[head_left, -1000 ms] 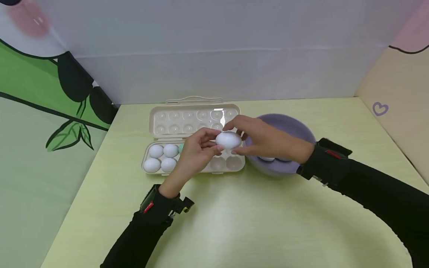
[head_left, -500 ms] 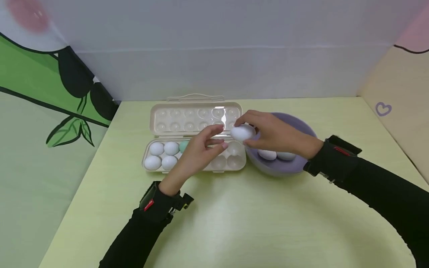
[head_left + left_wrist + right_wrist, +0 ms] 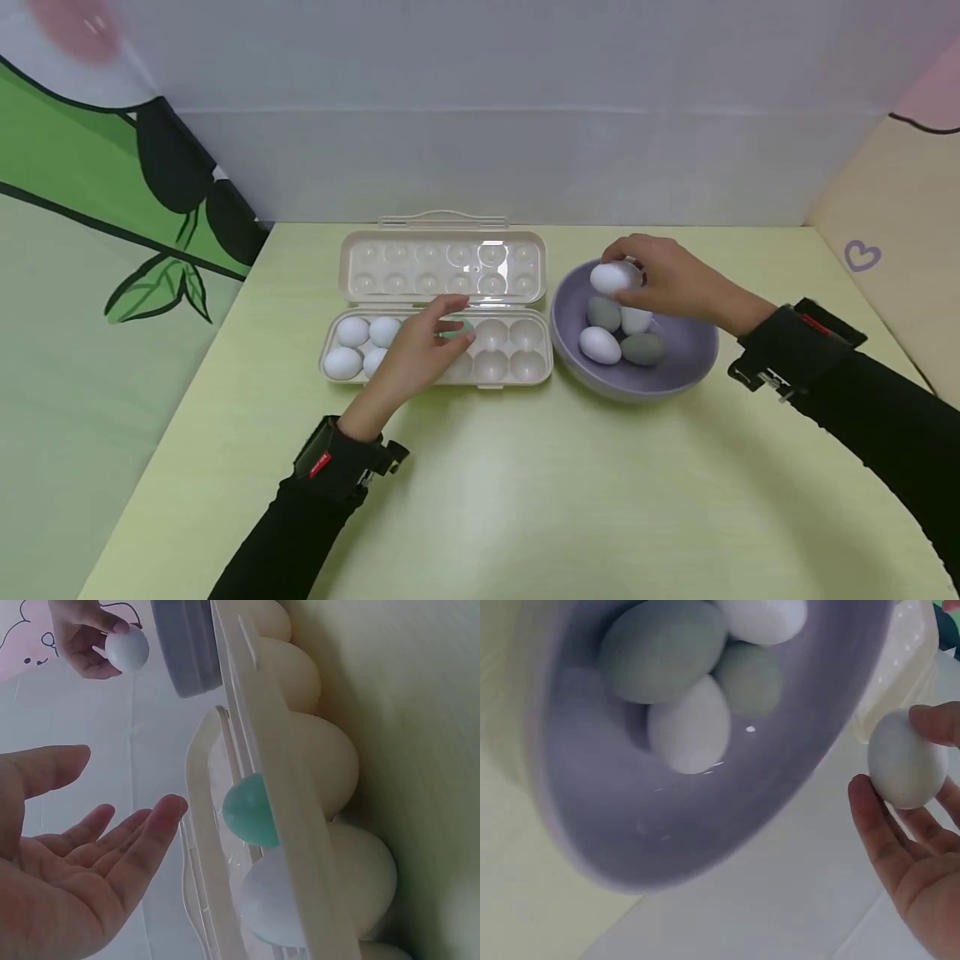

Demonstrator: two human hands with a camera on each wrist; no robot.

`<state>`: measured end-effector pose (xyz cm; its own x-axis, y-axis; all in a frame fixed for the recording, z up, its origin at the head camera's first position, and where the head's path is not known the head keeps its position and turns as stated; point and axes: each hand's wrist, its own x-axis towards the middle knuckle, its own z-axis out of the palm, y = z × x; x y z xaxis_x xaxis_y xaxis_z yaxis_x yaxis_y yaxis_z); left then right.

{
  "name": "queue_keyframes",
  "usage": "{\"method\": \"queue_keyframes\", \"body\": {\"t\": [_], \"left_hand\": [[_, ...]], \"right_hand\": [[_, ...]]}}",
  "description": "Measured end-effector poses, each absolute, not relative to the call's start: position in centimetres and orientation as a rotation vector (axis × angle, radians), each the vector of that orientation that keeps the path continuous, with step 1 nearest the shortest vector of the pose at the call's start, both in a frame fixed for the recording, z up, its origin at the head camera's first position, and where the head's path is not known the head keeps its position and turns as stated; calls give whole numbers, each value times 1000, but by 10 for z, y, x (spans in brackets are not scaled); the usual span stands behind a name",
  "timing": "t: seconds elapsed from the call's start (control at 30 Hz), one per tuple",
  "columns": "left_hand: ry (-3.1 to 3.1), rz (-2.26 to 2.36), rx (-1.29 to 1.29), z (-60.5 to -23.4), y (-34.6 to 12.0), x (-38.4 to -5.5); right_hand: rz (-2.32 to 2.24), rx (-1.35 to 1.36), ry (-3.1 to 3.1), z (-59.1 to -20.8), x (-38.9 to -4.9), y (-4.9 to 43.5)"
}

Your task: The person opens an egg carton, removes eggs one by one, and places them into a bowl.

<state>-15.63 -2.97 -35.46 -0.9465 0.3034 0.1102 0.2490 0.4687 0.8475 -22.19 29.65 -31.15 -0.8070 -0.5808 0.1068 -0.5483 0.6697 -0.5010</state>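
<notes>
A white egg (image 3: pixel 611 279) is pinched between the thumb and fingers of my right hand (image 3: pixel 671 277), above the far side of the purple bowl (image 3: pixel 686 358). Inside that bowl lie white eggs and grey-green eggs (image 3: pixel 642 350). My left hand (image 3: pixel 416 350) hovers over the egg carton (image 3: pixel 435 385), its fingers relaxed and holding nothing, as the left wrist view also shows. White eggs (image 3: pixel 342 363) fill the carton's left cups, and a green egg (image 3: pixel 253 810) sits near the middle, partly behind my left fingers in the head view.
The carton's clear lid (image 3: pixel 442 267) lies folded back toward the wall (image 3: pixel 480 167). Cups at the carton's right end (image 3: pixel 527 365) hold no eggs. Both stand on a pale yellow-green table (image 3: pixel 480 500), with a side wall (image 3: pixel 900 233) at the right.
My right hand has carried the white egg rightward from beside my left hand to over the bowl. My left hand has let go of the egg and drawn back slightly left.
</notes>
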Motion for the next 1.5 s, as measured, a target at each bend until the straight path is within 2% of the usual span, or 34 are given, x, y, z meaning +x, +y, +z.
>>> {"method": "queue_keyframes", "body": {"t": [0.2,0.5,0.8,1.23,1.5], "left_hand": [[2646,1521,498,-359,-34,-159],[2647,1519,513,-362,-37,-155],[2685,1507,529,-363,-45,-154],[3019,567,396,-373,-33,-174],[3000,258,390,-377,-22,-186]], "right_hand": [[-605,-888,2848,-328,-231,302],[-124,-964,2872,-348,-239,296],[-110,-990,2824,-364,-238,287],[-230,-944,2757,-368,-238,288],[-260,-901,2720,-325,-225,291]]}}
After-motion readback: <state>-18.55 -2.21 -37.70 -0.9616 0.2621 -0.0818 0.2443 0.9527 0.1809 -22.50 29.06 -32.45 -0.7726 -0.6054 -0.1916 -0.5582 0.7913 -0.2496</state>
